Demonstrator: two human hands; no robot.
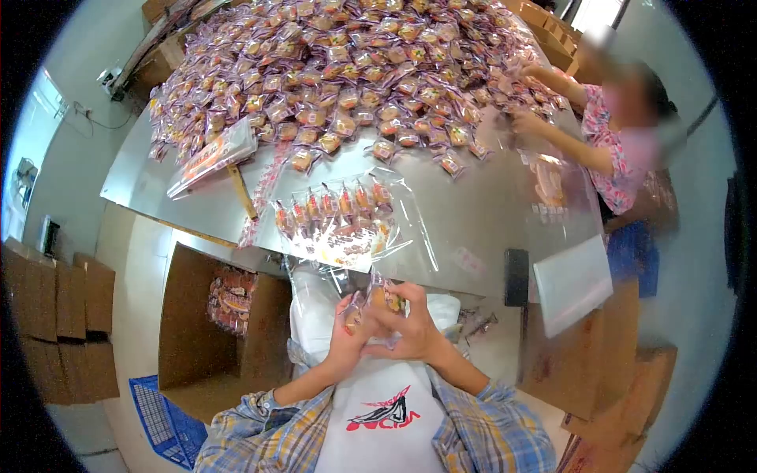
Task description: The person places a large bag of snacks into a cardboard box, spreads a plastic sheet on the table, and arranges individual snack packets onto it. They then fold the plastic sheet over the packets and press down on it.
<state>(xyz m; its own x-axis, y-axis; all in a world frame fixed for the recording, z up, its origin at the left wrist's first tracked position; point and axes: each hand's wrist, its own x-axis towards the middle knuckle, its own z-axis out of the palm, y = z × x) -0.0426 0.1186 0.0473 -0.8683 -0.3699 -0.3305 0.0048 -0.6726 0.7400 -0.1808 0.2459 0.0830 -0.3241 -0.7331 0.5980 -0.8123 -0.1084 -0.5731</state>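
In front of my chest, both hands are closed around small wrapped pastries in clear and purple film. My left hand (344,340) grips one wrapped pastry (352,317) by its side. Fingers of my right hand (412,325) curl round another wrapped pastry (382,298), close against the first. Just beyond them, a large clear plastic bag (415,236) lies at the table's near edge with a row of wrapped pastries (344,203) inside it.
A big heap of wrapped pastries (339,71) covers the far metal table (465,201). Stacked printed bags (213,158) lie at left, white sheets (573,284) at right. An open cardboard box (197,347) holding a filled pack stands below left. A co-worker (615,150) reaches into the heap.
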